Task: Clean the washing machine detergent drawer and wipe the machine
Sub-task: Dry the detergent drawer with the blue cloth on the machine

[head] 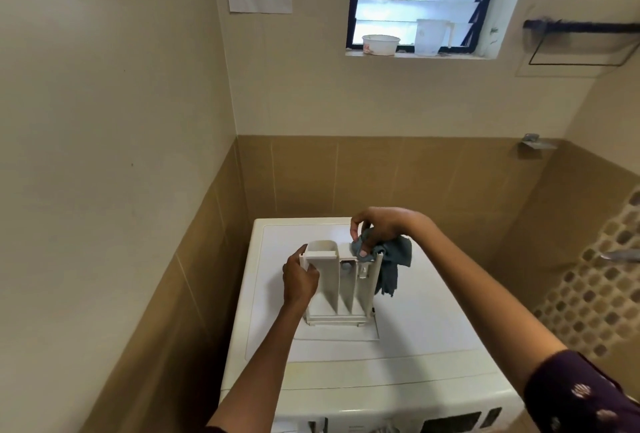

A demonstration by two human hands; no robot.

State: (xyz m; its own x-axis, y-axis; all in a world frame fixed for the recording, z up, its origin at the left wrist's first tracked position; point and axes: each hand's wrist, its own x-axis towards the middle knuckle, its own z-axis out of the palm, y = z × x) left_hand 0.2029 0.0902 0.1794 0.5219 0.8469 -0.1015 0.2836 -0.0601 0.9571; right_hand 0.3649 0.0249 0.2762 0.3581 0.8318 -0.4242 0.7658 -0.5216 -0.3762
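Observation:
A white detergent drawer [334, 287] with several compartments lies on top of the white washing machine [415, 335]. My left hand [298, 280] grips the drawer's left side near its far end. My right hand [375, 230] pinches a grey-blue cloth [394, 266] and presses it into the drawer's far right compartment. The rest of the cloth hangs down over the drawer's right wall.
The machine stands in a corner, with tiled walls on the left and behind. A window sill above holds a white tub [380, 44] and a plastic jug [431, 36]. A tap [621, 255] sticks out at the right. The empty drawer slot [450, 422] shows at the machine's front.

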